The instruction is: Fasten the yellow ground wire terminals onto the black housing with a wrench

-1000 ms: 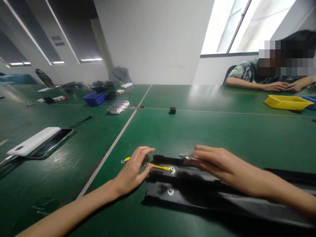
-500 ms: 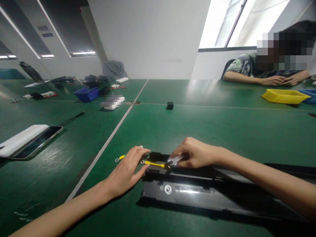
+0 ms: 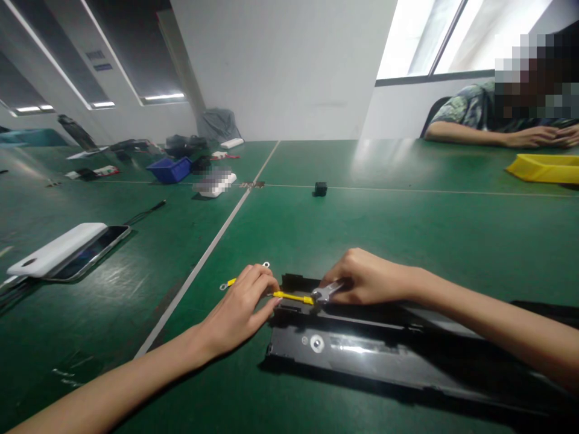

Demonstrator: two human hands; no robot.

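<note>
The left hand [image 3: 242, 304] pinches one end of a yellow cable [image 3: 294, 297] between thumb and forefinger. This cable lies over the near-left end of a long black channel [image 3: 293, 280] on the green table [image 3: 384, 229]. The right hand [image 3: 362, 277] is curled firmly around an open-end wrench [image 3: 324, 292], whose head is placed at the other end of the cable. Just beside the left hand, partly hidden behind it, lies a second cable [image 3: 231, 281] with a ring terminal [image 3: 223, 287].
</note>
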